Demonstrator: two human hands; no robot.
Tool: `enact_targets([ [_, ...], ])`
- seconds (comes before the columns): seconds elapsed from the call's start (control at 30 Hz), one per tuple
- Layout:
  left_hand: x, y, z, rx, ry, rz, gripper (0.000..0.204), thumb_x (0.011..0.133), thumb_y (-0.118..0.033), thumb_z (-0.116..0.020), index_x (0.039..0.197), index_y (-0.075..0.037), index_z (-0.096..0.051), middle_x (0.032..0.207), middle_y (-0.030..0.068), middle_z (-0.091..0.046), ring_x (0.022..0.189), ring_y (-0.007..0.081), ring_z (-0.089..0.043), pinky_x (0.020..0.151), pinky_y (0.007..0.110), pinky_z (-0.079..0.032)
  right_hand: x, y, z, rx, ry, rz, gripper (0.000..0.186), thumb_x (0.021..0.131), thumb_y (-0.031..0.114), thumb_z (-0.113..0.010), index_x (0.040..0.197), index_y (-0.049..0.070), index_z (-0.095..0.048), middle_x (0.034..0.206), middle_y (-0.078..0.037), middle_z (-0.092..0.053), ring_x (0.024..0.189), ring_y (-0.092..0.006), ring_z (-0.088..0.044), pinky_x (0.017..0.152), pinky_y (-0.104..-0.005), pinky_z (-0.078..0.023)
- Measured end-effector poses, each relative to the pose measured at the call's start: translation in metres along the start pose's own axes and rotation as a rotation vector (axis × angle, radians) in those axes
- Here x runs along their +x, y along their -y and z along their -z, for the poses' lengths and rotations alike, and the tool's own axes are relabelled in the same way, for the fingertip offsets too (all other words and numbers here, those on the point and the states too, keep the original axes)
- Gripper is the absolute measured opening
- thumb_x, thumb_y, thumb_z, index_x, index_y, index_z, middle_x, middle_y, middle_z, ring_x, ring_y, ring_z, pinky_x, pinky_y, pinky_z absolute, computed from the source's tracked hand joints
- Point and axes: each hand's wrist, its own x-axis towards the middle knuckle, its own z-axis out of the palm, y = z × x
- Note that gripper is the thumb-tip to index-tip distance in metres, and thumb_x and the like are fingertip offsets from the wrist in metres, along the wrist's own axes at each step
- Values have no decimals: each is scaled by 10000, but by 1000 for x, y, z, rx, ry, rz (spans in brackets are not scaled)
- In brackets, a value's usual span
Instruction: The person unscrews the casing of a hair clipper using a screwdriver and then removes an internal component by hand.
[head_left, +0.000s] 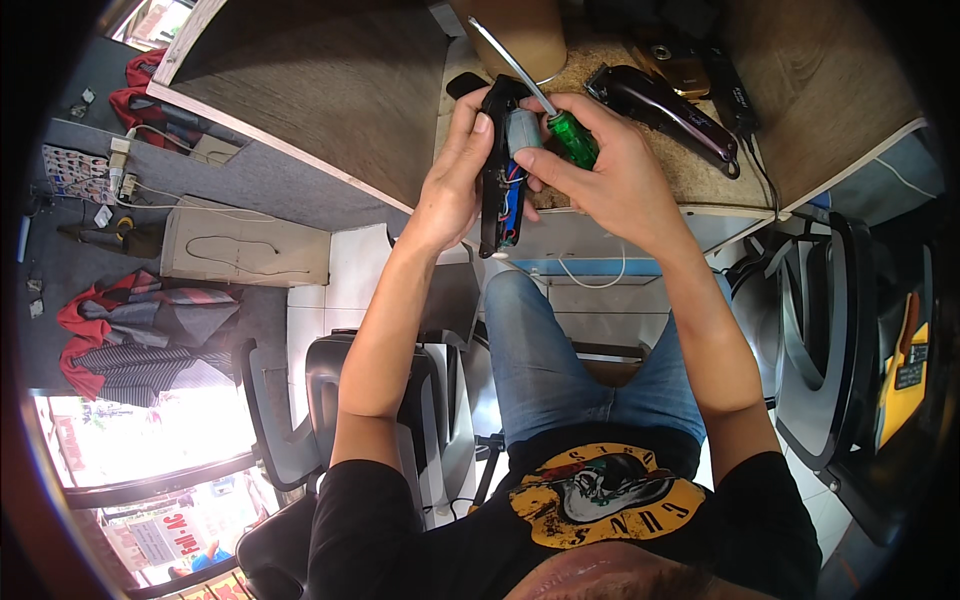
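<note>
My left hand (458,185) is closed around the black housing of an opened hair clipper (492,190), held upright over the shelf's front edge. Inside it show a grey cylindrical motor (522,135), a blue cell (514,198) and thin red and white wires. A screwdriver (574,138) with a clear green handle is gripped in my right hand (625,178), its metal shaft pointing up and left, away from the clipper. The right thumb presses against the motor's lower end. Fingers behind the housing are partly hidden.
A second, dark purple clipper (665,110) lies on the wooden shelf (720,192), beside a gold device (680,70) and a black cable. A wooden panel (310,90) stands at the left. Chairs (845,340) flank my legs; a cardboard box (240,240) is farther left.
</note>
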Motion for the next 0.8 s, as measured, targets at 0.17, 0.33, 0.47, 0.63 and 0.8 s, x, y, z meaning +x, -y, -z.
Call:
enact_targets([
  [0.17,0,-1,0,11,0,-1,528,1163,-463,-354,1562,-120,-300,1172,192,-640,892,261,-742,651,419,-688,0,3,0,-19,3,-20,455,931,261,-840,1274,9,-678,830,-82,-697,718,-180,-704,696,-336,-531],
  [0.33,1,0,-1,21,-1,1,529,1157,-474,-372,1544,-117,-317,1177,190,-644,881,251,-750,646,410,-689,2,-12,-2,-63,-58,81,455,903,263,-861,1245,20,-685,836,-91,-702,723,-208,-683,695,-357,-532],
  [0.47,0,1,0,31,-9,1,538,1152,-487,-386,1536,-116,-324,1181,191,-645,880,243,-751,642,406,-687,1,-8,-4,-63,-69,52,452,879,265,-878,1207,25,-681,847,-100,-702,733,-221,-672,698,-369,-535],
  [0.63,-1,0,0,57,16,4,555,1149,-495,-397,1543,-115,-306,1177,194,-643,868,244,-744,647,403,-685,0,-7,-4,-42,-67,32,447,874,258,-879,1197,27,-674,847,-99,-701,736,-220,-674,700,-370,-538],
  [0.8,-1,-1,0,72,21,6,555,1150,-493,-395,1544,-114,-300,1167,190,-642,862,248,-743,649,404,-685,1,-8,-5,-57,-70,34,451,872,256,-880,1197,25,-669,846,-101,-701,732,-223,-676,697,-369,-540],
])
